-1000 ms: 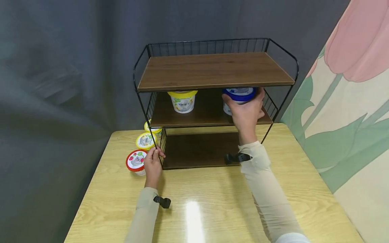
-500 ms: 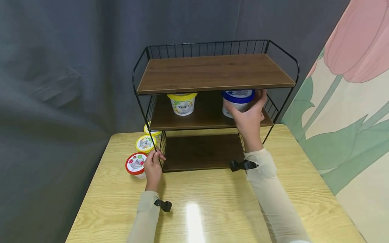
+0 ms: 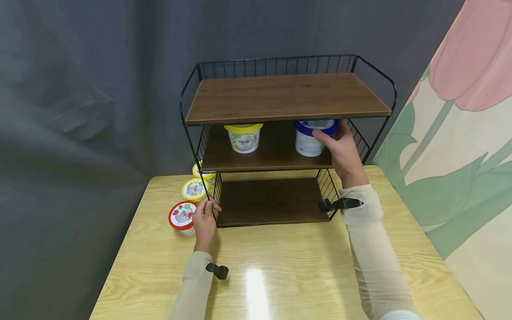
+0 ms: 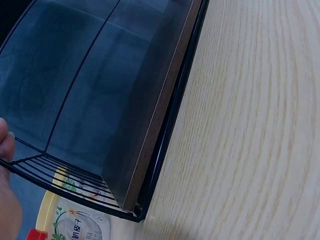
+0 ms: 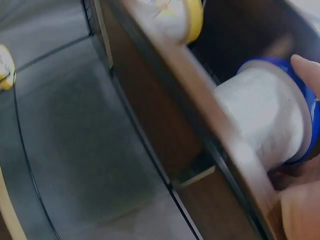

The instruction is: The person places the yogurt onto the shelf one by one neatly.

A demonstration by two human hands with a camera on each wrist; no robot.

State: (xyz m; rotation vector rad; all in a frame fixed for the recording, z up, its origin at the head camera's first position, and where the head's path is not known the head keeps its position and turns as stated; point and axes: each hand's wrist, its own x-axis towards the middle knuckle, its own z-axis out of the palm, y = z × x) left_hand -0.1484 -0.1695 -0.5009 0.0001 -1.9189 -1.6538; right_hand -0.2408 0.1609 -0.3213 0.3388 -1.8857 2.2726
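On the middle shelf, toward its right end, stands a white tub with a blue lid [image 3: 309,144]. My right hand [image 3: 345,153] holds it from the right, thumb across the front of the lid rim and the fingers round the far right side, partly hidden. In the right wrist view the thumb [image 5: 307,72] lies on the blue rim. My left hand [image 3: 205,221] grips the lower left front post of the black wire rack [image 3: 202,178]. A yellow-lidded tub [image 3: 245,141] stands on the left part of the middle shelf.
The rack has three brown wooden shelves; its top shelf [image 3: 288,98] overhangs the tubs. Left of it on the wooden table [image 3: 256,258] are a red-lidded tub [image 3: 182,215] and two yellow-lidded tubs, the nearer tub [image 3: 194,190] in front. A dark curtain [image 3: 100,89] hangs behind.
My right hand has moved right round the blue-lidded tub, its thumb passing from the left side to the front. The tub stays in place, and my left hand keeps its grip on the post.
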